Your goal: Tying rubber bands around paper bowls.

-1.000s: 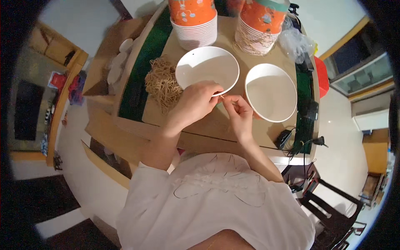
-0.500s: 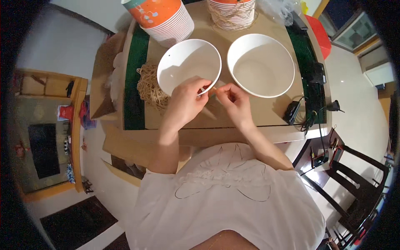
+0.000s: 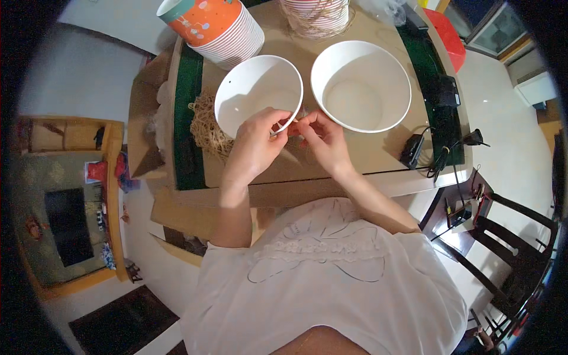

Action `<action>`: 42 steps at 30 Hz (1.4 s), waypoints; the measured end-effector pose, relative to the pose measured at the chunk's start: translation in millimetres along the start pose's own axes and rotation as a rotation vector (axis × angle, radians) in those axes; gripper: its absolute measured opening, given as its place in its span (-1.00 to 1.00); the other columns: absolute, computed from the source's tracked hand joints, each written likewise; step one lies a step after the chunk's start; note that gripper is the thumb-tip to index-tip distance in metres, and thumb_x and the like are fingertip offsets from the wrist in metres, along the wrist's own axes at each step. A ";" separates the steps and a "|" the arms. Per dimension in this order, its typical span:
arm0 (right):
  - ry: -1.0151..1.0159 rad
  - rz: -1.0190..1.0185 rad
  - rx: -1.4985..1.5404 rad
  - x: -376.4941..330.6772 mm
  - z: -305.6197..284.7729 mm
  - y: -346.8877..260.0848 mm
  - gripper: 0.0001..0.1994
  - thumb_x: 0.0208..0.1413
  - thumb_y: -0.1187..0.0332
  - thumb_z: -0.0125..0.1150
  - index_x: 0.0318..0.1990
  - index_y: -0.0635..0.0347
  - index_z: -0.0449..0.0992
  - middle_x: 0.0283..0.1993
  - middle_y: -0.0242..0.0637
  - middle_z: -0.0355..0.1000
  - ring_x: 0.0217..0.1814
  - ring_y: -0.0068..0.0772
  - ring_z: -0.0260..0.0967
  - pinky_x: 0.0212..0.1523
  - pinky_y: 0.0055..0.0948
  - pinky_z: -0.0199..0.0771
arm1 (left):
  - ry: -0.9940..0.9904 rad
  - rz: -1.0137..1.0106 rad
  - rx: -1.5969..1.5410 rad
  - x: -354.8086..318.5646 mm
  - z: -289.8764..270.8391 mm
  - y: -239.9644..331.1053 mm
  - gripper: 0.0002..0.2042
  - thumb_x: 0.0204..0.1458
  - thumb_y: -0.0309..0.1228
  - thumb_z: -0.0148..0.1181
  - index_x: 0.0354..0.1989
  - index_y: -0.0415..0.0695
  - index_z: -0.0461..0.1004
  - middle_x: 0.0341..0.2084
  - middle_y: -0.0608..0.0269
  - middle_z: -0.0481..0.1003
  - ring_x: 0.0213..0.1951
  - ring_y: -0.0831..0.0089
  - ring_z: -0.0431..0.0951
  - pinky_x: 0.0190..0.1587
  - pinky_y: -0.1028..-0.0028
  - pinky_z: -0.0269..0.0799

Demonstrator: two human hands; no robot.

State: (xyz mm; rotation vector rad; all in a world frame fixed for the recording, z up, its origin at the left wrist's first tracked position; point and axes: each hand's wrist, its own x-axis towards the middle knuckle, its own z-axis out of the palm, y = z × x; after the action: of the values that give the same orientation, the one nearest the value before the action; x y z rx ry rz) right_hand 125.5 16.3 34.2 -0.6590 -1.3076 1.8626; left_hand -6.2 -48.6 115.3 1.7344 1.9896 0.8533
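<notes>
My right hand (image 3: 322,142) has just drawn in beside my left hand (image 3: 257,142), so the fingerwork stays at the near rim of the left white tub (image 3: 257,89), centre frame. My left clamps that rim; whether my right fingertips pinch a strand is too small to tell. I count two open tubs, counting the right white tub (image 3: 361,83), two stacks at the top, the left stack (image 3: 231,35) and the right stack (image 3: 316,16), and one twine heap (image 3: 207,127) left of centre.

A home, apparently — dark chair (image 3: 513,287), wood-framed wall unit (image 3: 116,201)

Left bucket (image 3: 258,83) partly behind hands (image 3: 255,137)
</notes>
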 end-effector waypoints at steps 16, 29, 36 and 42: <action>-0.049 -0.005 -0.145 8.2 -3.3 -4.5 -0.91 0.18 0.40 0.05 -0.31 0.21 0.39 -0.36 -0.45 0.46 -0.28 -0.67 0.41 -0.35 -0.66 0.38 | -0.039 -0.044 -0.176 11.8 -10.1 -1.8 -0.82 0.01 -0.50 0.12 -0.20 -0.25 0.46 -0.43 0.04 0.51 -0.39 0.17 0.54 -0.33 0.37 0.42; -0.105 -0.303 -0.539 -29.1 6.0 -58.1 -0.82 0.03 0.61 0.09 -0.18 0.25 0.40 -0.29 -0.22 0.41 -0.31 -0.34 0.42 -0.30 -0.47 0.44 | -0.002 -0.253 -0.485 19.3 -13.3 -4.4 -0.91 0.15 -0.46 -0.04 -0.30 -0.22 0.28 -0.57 0.15 0.49 -0.59 0.44 0.51 -0.56 0.46 0.39; -0.381 -0.581 -1.022 -25.4 28.2 -84.0 -0.70 -0.20 0.57 0.17 -0.21 0.20 0.42 -0.16 -0.20 0.38 -0.11 -0.13 0.38 -0.27 -0.28 0.48 | -0.243 -0.629 -0.924 34.2 -24.4 -6.7 -0.86 0.17 -0.38 -0.06 -0.20 -0.17 0.29 -0.42 0.16 0.47 -0.52 0.45 0.50 -0.55 0.54 0.40; -0.477 -0.696 -0.875 -29.3 22.8 -98.1 -0.77 -0.16 0.58 0.16 -0.26 0.23 0.45 -0.10 -0.19 0.41 -0.08 -0.07 0.39 -0.17 -0.27 0.48 | -0.314 -0.706 -1.117 26.3 -20.5 -11.8 -0.86 0.18 -0.38 -0.07 -0.16 -0.13 0.29 -0.38 0.15 0.42 -0.66 0.55 0.31 -0.67 0.62 0.20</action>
State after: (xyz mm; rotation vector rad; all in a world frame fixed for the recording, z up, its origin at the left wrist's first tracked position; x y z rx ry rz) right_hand 153.3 -1.0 133.8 -0.0936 -2.3254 0.8439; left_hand -32.6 -27.8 125.9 0.4468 1.2819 1.0196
